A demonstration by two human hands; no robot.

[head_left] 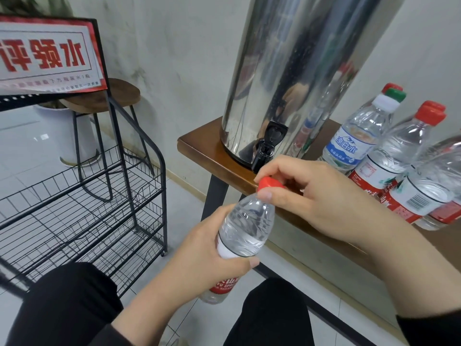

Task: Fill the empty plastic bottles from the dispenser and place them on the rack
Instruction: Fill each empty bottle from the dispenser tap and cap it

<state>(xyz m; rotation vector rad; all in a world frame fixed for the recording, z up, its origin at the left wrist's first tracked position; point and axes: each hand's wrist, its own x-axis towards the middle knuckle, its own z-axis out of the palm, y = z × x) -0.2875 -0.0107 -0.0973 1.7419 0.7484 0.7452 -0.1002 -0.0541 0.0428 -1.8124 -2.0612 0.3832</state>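
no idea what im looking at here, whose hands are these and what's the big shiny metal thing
This is a single picture from a camera worn on a person's head, looking down at their own two bare hands; there is no machine. The left hand grips a clear plastic bottle around its middle. The right hand pinches the bottle's red cap. The shiny thing is a steel water dispenser with a black tap at its base, standing on a wooden table. Beside it on the table stand several more capped bottles. To the left is a black wire rack, its visible shelves holding no bottles yet.
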